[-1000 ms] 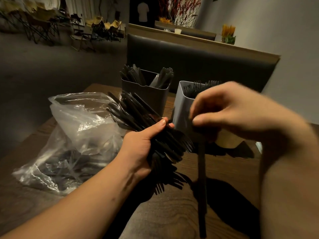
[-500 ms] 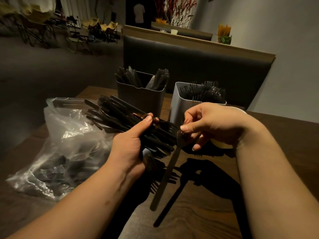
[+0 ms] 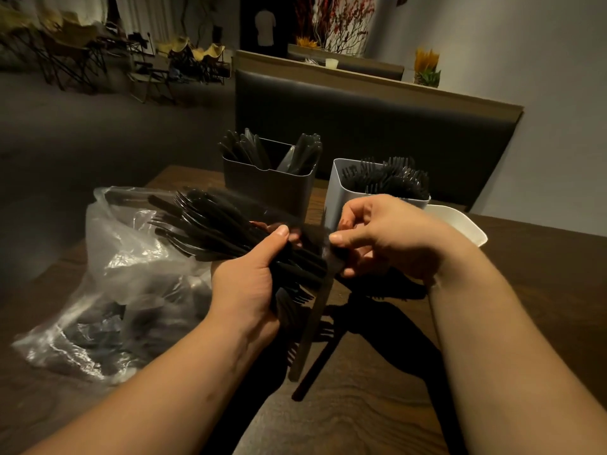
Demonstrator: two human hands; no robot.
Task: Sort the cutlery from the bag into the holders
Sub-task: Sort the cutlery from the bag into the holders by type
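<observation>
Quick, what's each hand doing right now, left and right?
Left hand: grips a bundle of black plastic cutlery.
Right hand: pinches one black utensil at its top, handle hanging down; type unclear.

clear crinkly plastic bag (image 3: 108, 284), wood table (image 3: 377, 405)
</observation>
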